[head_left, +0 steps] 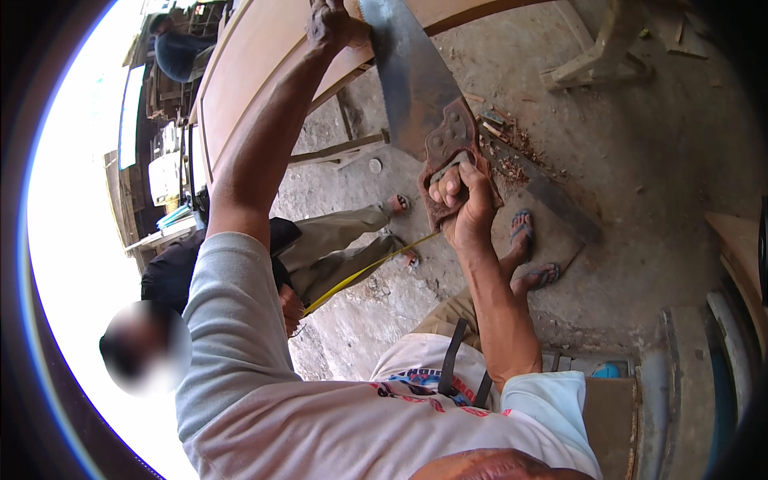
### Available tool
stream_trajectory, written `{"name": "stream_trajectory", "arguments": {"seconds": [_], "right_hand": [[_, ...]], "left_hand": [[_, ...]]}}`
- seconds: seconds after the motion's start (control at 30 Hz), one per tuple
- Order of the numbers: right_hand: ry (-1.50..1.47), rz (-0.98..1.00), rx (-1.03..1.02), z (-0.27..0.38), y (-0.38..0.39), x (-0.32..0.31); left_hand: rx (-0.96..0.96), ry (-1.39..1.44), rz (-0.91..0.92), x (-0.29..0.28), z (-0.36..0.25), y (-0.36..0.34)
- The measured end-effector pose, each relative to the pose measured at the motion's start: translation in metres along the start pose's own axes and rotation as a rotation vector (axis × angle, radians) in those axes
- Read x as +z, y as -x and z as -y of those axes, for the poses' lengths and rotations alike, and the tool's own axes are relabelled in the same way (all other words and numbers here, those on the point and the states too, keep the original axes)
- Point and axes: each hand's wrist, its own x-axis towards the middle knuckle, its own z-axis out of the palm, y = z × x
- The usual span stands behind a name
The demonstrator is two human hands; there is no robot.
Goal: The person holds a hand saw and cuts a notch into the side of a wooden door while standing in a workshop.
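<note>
Grey handsaw [406, 76] in right hand [469, 200], tip out of view

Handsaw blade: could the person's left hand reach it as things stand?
Probably yes: the left hand appears to rest on the wooden panel, close beside the handsaw blade, with nothing visible between them.

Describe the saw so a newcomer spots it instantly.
Start at the large wooden panel, upper left. Beside the left hand there, the saw slants down to the right hand. Its broad grey blade and reddish-brown handle set it apart from the thin yellow tape.
</note>
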Motion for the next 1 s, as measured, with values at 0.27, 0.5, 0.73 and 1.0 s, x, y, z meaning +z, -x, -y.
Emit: {"name": "stream_trajectory", "arguments": {"seconds": [0.27,0.5,0.73,1.0], "right_hand": [[-0.036,0.013,-0.047,0.004,0.018,-0.019],[0.058,-0.003,0.003,0.006,0.048,-0.027],[0.088,0.023,-0.035,0.007,0.002,-0.008],[0.019,-0.009,0.021,0.024,0.078,-0.046]], "left_hand": [[-0.596,0.891,0.387,-0.038,-0.111,-0.014],[-0.137,0.144,0.073,0.003,-0.029,-0.008],[-0.089,0.09,0.14,-0.003,-0.047,-0.011],[0.0,0.008,0.145,-0.008,-0.027,-0.01]]}}
